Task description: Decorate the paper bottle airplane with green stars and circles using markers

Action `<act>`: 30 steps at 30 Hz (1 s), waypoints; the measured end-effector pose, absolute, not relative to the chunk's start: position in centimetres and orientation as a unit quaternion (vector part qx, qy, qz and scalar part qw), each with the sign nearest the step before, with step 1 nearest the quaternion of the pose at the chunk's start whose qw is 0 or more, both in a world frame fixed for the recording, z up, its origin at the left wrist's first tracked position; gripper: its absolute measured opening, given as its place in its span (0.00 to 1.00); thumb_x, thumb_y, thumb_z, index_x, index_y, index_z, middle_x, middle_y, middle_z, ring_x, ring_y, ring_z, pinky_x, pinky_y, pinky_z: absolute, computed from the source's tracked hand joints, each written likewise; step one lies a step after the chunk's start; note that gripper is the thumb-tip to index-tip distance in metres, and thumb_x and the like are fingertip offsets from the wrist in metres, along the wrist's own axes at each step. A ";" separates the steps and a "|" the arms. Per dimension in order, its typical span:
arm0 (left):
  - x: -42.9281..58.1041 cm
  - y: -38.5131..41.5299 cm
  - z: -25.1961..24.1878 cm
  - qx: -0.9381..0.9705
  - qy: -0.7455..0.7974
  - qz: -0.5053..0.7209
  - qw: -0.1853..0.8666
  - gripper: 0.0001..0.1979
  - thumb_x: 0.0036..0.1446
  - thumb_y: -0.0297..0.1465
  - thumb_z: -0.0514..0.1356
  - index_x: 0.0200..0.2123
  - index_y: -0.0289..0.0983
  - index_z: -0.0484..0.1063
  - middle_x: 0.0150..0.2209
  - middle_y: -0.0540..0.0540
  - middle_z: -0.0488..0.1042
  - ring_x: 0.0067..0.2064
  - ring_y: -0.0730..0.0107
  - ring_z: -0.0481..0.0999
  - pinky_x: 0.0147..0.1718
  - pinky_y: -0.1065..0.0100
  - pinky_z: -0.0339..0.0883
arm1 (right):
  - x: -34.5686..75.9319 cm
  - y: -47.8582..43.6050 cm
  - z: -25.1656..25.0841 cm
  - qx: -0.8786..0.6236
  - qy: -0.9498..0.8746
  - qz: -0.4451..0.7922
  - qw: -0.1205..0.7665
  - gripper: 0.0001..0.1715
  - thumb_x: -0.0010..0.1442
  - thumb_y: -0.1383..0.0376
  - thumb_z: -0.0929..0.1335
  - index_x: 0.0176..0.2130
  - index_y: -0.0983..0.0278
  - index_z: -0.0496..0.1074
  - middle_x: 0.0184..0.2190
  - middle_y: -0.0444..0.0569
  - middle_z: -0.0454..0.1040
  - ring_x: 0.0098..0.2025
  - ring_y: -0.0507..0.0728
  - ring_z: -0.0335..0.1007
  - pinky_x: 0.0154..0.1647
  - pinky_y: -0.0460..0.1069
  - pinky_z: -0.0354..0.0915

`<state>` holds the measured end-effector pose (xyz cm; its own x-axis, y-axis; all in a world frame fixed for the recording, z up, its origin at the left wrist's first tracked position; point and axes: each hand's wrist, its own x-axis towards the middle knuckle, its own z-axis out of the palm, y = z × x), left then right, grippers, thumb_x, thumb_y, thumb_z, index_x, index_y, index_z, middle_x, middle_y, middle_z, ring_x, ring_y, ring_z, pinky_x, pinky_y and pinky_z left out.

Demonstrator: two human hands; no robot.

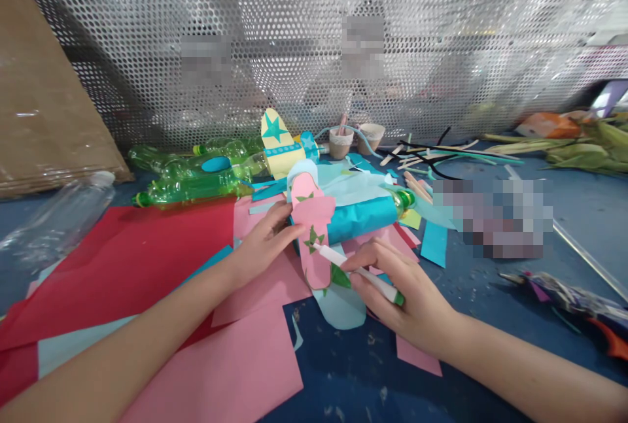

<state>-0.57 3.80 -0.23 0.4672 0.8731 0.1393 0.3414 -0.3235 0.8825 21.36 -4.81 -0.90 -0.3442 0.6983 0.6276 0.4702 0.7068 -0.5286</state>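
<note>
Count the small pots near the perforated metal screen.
2: the left pot has something pinkish sticking out; the right pot is close beside it. Others could be hidden behind the clutter.

Matt paper cut-out (314, 211), smooth plastic marker (332, 257), glossy plastic bottle (196, 187), shiny metal screen (289, 11).

Perforated panel (294, 93), likely barrier behind

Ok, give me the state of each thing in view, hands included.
Left hand: holding pink cutout
Right hand: gripping marker
Marker: tip end at green star
Pink cutout: held up, star on it
Blue-wrapped bottle: lying down, capped
Green bottle: lying down, capped
Clear bottle: lying down
Glue gun: lying down, on or off unclear
</note>
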 end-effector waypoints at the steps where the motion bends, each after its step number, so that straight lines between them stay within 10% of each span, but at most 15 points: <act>1: -0.6 3.8 -0.2 0.748 0.406 0.319 0.418 0.10 0.59 0.39 0.55 0.39 0.39 0.70 0.39 0.45 0.72 0.46 0.56 0.71 0.46 0.58 0.67 | 21.4 -4.8 -0.9 -0.362 -0.809 0.127 0.445 0.08 0.64 0.73 0.63 0.39 0.60 0.67 0.29 0.46 0.75 0.31 0.54 0.71 0.29 0.48 0.67; 30: -0.5 3.7 -0.1 0.745 0.415 0.319 0.413 0.12 0.58 0.39 0.55 0.39 0.37 0.71 0.42 0.43 0.73 0.48 0.53 0.72 0.47 0.56 0.67 | 21.3 -4.9 -0.9 -0.354 -0.812 0.134 0.444 0.08 0.65 0.73 0.62 0.39 0.61 0.66 0.29 0.46 0.74 0.31 0.54 0.70 0.29 0.47 0.66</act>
<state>-0.49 3.70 -0.13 0.4527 0.8817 0.1328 0.3543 -0.3146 0.8806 21.34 -4.87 -0.93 -0.3551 0.6933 0.6271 0.4555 0.7141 -0.5315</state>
